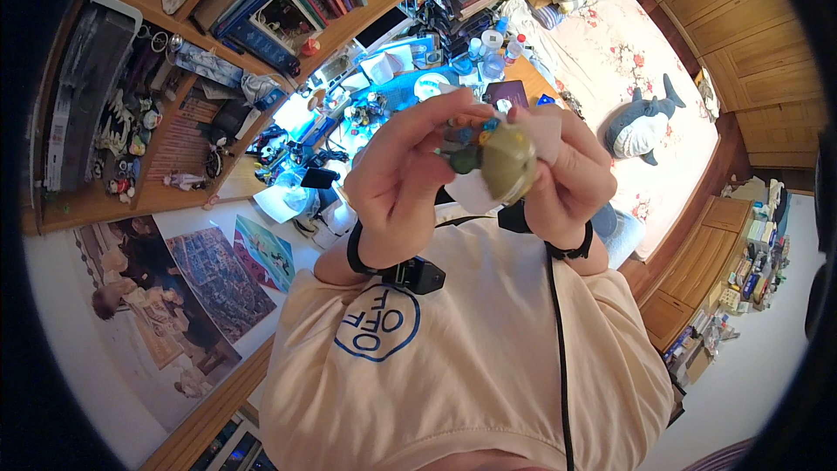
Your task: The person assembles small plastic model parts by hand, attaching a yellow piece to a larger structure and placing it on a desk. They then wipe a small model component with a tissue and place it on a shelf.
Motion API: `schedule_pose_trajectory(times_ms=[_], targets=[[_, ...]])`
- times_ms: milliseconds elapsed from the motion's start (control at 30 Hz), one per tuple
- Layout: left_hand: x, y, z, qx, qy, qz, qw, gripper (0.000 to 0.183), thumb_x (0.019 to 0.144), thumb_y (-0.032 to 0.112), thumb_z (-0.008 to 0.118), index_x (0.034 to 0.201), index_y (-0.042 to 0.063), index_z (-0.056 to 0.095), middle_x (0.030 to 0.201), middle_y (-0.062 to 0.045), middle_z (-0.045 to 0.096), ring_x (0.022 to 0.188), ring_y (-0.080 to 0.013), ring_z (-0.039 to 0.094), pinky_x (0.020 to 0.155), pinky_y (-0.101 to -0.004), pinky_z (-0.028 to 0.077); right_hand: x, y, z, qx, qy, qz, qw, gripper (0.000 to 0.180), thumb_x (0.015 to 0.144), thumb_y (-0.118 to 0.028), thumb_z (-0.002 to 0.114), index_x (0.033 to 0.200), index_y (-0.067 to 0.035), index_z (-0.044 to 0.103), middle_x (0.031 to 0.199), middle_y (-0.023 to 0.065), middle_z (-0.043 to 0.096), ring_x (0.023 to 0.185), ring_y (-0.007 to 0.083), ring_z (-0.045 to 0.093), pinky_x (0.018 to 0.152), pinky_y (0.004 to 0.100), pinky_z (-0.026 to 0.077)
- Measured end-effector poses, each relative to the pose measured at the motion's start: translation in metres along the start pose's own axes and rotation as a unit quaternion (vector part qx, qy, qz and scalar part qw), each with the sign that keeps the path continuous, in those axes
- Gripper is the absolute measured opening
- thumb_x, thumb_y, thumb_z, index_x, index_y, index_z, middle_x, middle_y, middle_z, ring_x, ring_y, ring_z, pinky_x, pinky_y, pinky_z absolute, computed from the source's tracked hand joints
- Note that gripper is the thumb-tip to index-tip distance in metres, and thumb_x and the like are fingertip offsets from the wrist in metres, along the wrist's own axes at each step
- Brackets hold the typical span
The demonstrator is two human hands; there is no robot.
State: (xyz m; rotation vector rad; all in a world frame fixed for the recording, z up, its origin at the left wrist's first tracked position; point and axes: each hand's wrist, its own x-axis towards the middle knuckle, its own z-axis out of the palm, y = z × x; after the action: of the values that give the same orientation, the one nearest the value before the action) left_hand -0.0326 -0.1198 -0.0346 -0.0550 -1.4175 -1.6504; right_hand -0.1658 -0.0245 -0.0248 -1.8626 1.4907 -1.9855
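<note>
Up in front of my chest, both hands hold a small toy figure with an olive-green dome (509, 163) and a dark green part at its left. Blue and orange bits show behind the dome, partly covered by fingers. My left hand (405, 170) grips the figure's left side, fingers curled over the top. My right hand (572, 173) pinches the dome's right side through a thin white tissue (541, 134). More white sheet hangs below the figure, between the hands. Some blur hides the figure's exact shape. Black bands circle both wrists.
Beyond my hands lies a cluttered, brightly lit desk with bottles (514, 49), a dark purple booklet (507, 95) and cables. Wooden shelves (261, 72) with books and figurines rise at left. On the bed (588, 46) at right lies a plush orca (641, 124). A wooden cabinet (696, 261) stands at far right.
</note>
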Motion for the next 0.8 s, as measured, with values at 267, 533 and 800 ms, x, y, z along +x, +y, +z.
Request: schedule_pose_trajectory(times_ms=[267, 533, 800], targets=[[0.003, 0.002, 0.001, -0.018, -0.049, 0.008, 0.999, 0.044, 0.094, 0.016, 0.056, 0.128, -0.009, 0.046, 0.121, -0.026, 0.056, 0.115, -0.0288, 0.056, 0.096, -0.0356, 0.046, 0.002, -0.002, 0.001, -0.091, 0.027, -0.091, 0.991, 0.033, 0.072, -0.002, 0.075, 0.104, 0.003, 0.068, 0.089, 0.0133, 0.064, 0.072, 0.0227, 0.062, 0.060, 0.0295, 0.050], [0.005, 0.009, -0.008, 0.111, -0.041, -0.098, 0.988, 0.073, 0.068, 0.039, 0.082, 0.121, -0.003, 0.056, 0.119, -0.014, 0.056, 0.103, -0.0185, 0.057, 0.089, -0.0288, 0.046, 0.007, -0.012, -0.018, -0.014, -0.042, 0.028, 0.999, 0.021, 0.076, 0.001, 0.070, 0.096, 0.004, 0.068, 0.085, 0.0148, 0.066, 0.070, 0.0227, 0.063, 0.060, 0.0301, 0.050], [0.001, 0.003, -0.003, -0.058, -0.058, -0.075, 0.994, 0.067, 0.069, 0.016, 0.082, 0.122, -0.002, 0.045, 0.117, -0.010, 0.059, 0.105, -0.0130, 0.057, 0.091, -0.0275, 0.046, 0.010, -0.009, -0.012, -0.086, 0.019, -0.097, 0.991, 0.030, 0.071, 0.001, 0.073, 0.100, 0.002, 0.069, 0.088, 0.0122, 0.066, 0.073, 0.0236, 0.062, 0.063, 0.0294, 0.049]])
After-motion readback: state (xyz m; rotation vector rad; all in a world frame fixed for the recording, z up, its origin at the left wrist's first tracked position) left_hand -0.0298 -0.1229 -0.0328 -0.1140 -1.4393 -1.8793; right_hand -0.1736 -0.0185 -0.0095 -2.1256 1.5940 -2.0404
